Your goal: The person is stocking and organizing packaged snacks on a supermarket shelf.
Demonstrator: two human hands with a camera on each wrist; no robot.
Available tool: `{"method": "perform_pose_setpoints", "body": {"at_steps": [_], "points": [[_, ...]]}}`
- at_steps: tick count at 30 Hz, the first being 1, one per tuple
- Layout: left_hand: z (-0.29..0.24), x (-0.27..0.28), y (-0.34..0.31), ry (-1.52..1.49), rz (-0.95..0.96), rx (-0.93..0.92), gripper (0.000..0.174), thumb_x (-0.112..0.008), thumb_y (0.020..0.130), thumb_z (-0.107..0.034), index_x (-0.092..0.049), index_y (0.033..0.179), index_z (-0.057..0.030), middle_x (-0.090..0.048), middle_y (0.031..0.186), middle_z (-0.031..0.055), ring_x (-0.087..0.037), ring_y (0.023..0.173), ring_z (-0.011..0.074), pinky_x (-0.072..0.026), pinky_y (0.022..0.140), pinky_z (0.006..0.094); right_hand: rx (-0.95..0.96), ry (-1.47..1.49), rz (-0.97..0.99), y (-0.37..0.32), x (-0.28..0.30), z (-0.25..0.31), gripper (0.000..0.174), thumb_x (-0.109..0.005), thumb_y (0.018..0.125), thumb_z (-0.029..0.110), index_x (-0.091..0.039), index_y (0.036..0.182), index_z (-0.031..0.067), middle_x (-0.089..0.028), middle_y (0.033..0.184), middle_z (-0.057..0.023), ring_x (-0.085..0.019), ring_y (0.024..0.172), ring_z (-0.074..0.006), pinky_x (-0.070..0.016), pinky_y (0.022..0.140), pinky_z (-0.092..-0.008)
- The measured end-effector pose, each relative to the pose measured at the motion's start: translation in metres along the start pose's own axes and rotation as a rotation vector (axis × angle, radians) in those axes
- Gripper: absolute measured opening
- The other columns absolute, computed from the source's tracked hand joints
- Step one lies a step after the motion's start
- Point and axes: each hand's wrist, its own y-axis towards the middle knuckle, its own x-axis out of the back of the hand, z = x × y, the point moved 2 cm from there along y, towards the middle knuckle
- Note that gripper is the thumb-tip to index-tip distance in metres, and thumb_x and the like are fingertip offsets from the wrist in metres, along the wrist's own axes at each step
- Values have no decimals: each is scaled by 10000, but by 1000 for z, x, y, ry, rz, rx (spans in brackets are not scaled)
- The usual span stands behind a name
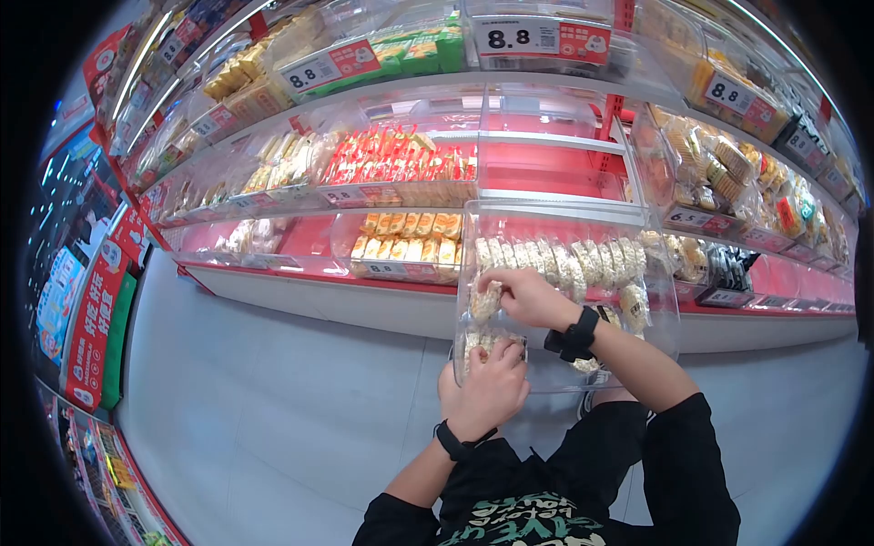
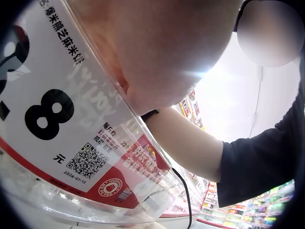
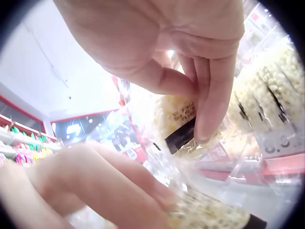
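Observation:
A clear plastic bin (image 1: 667, 291) stands tilted in front of the person, holding wrapped puffed rice cakes (image 1: 583, 261) in a row along its back and more loosely placed nearer the front. The right hand (image 1: 537, 298) pinches one wrapped rice cake (image 3: 178, 124) between thumb and fingers at the bin's left side. Below it, the left hand (image 1: 487, 391) reaches over the front left edge with fingers curled on another rice cake (image 3: 214, 210). In the left wrist view, the price label (image 2: 57, 114) on the bin's front covers much of that hand's work.
Shelves behind carry packed snacks, among them orange-and-white packets (image 1: 410, 238) left of the bin and red-topped packets (image 1: 391, 155) above those. Bagged cakes (image 1: 728, 164) fill a bin on the right. A red sign (image 1: 96, 332) stands at far left on the grey floor (image 1: 273, 400).

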Motion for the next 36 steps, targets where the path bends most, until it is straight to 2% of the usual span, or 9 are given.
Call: {"method": "perform_pose_setpoints", "body": {"at_steps": [4,8,15,16,22,25,28,31,36], "points": [[-1,2,0,-19,-11,8,134,-639,754,-161,-676,833,-59,-600,1126,72,-514,1172,231,-361,903,452,-140,348,108,-9,33,4,417,-439,760,-162,-613,1072,53,-590,797,-11,-455,631,-65,-398,587,-256],[-1,4,1,-28,-7,12,126,-634,749,-151,-672,826,-59,-600,1115,68,-516,1165,235,-361,893,450,-110,249,136,-28,67,26,429,-423,764,-164,-614,1082,51,-633,948,-23,-509,727,-69,-428,653,-244],[-1,4,2,-60,-2,19,108,-626,747,-144,-666,798,-57,-599,1091,63,-516,1161,227,-353,897,448,-55,32,192,-58,86,39,391,-459,781,-126,-613,1090,59,-672,930,-71,-612,758,-161,-476,702,-295],[0,5,2,-62,-6,20,105,-625,748,-144,-665,790,-57,-598,1087,62,-516,1162,225,-351,902,448,19,44,146,-60,83,36,389,-460,781,-110,-615,1090,68,-684,891,-109,-651,744,-249,-490,693,-335],[0,1,2,-88,-14,52,229,-622,748,-95,-629,970,-38,-588,1089,76,-519,1179,242,-343,928,453,-258,-370,518,-80,61,27,337,-490,813,1,-607,1118,84,-660,829,-217,-653,779,-406,-507,686,-469],[2,5,3,-191,20,110,399,-618,774,-79,-564,1168,-36,-582,1147,95,-516,1190,267,-344,937,457,-49,-133,655,-95,26,10,391,-495,856,14,-503,1246,44,-642,834,-232,-634,753,-427,-493,677,-486],[-1,11,5,-303,-88,176,512,-611,807,-83,-501,1306,-49,-564,1231,111,-510,1194,281,-330,971,452,-237,-117,646,-94,13,11,549,-480,828,8,-351,1361,-27,-639,815,-286,-645,793,-445,-483,649,-512],[-5,16,6,-185,-89,72,555,-611,836,-112,-469,1371,-70,-536,1319,116,-492,1232,286,-312,1006,458,-158,-110,654,-93,8,-2,595,-472,834,-4,-232,1368,-107,-628,835,-317,-643,787,-449,-474,646,-519],[-4,16,5,-79,-10,-60,475,-604,864,-160,-527,1328,-92,-494,1422,95,-417,1359,264,-297,1032,492,-160,33,676,-95,35,-5,524,-432,806,-56,-340,1322,-65,-662,1041,-262,-621,1048,-435,-500,847,-460]]}}
